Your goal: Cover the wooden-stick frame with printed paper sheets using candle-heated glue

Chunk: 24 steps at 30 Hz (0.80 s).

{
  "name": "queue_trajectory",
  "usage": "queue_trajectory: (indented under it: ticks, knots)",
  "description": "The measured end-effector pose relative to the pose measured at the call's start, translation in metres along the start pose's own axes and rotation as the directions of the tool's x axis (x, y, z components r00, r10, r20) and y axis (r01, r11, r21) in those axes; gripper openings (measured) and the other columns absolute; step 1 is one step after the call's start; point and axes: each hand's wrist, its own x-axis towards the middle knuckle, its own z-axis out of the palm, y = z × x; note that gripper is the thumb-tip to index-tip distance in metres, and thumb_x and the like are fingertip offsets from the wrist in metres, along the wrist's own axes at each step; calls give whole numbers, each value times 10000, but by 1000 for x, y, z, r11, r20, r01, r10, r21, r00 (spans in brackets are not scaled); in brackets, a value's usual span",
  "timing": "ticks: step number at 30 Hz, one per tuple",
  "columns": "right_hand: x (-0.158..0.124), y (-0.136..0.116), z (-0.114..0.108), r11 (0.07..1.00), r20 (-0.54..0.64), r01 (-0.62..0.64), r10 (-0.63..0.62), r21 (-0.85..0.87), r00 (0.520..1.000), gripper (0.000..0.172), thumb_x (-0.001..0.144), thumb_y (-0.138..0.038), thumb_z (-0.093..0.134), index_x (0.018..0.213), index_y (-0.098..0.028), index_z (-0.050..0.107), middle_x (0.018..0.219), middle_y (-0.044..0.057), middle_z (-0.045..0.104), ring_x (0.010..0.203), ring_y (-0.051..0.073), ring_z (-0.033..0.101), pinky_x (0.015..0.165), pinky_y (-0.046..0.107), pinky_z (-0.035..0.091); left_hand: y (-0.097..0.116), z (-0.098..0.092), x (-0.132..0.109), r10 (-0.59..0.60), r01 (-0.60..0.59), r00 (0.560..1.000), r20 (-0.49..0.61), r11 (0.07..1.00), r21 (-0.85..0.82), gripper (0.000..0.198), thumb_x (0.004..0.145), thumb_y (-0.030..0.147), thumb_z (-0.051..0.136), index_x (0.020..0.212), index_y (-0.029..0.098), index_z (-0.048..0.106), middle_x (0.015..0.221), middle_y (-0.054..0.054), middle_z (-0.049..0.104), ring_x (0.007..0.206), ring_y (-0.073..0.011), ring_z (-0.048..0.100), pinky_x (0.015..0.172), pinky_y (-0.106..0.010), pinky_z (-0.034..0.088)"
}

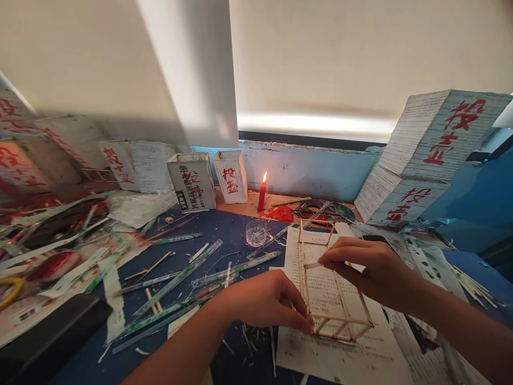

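Note:
An open box-shaped frame of thin wooden sticks [344, 320] lies over a printed sheet of paper [296, 355]. My left hand [264, 297] has thumb and fingers closed on the frame's near left corner. Above the frame, my right hand [368, 264] pinches a short pale strip [311, 265], whose free end meets the frame's left long stick; I cannot tell whether it is joined there. The right palm partly hides the frame's right side. A red candle [262, 197] burns upright beyond the frame, and a small clear round dish [256, 233] stands left of it.
Plastic rulers [180, 278], sticks and scraps litter the blue tabletop [224, 219]. Paper-covered boxes with red writing [230, 179] stand along the wall, and a taller stack [436, 139] rises at right. A black object [56, 331] lies front left, yellow scissor handles [12, 289] beside it.

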Motion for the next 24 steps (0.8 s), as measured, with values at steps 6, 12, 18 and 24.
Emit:
queue_trajectory:
  ticks: [6,12,18,24]
  knots:
    - [2,1,2,1000,-19,6,-6,-20,1000,150,972,-171,602,1048,-212,725,908,27,721,794,113,678,719,228,523,1,2,0,-3,3,1000,-5,1000,-14,288,775,488,752,874,221,795,608,60,534,549,-89,387,457,-228,259]
    - [10,8,5,993,-103,21,-33,-119,994,143,956,-175,628,1037,-204,742,927,33,731,813,114,685,750,217,526,3,1,0,-24,24,1000,-14,999,-23,281,763,492,754,821,218,778,604,60,557,535,-88,405,452,-219,271]
    - [19,19,6,973,-150,11,-47,-232,988,137,948,-188,645,1031,-200,754,908,26,747,811,122,690,776,237,524,3,0,0,-22,22,1000,-7,999,-49,265,760,470,750,835,219,789,606,59,559,543,-95,410,464,-227,271]
    - [27,31,4,973,-197,-17,-29,-230,980,137,945,-212,642,1016,-235,758,943,23,769,855,152,709,803,270,539,3,0,-2,-45,45,999,-11,999,-9,324,741,537,758,843,231,795,620,48,596,503,-91,385,444,-247,235]
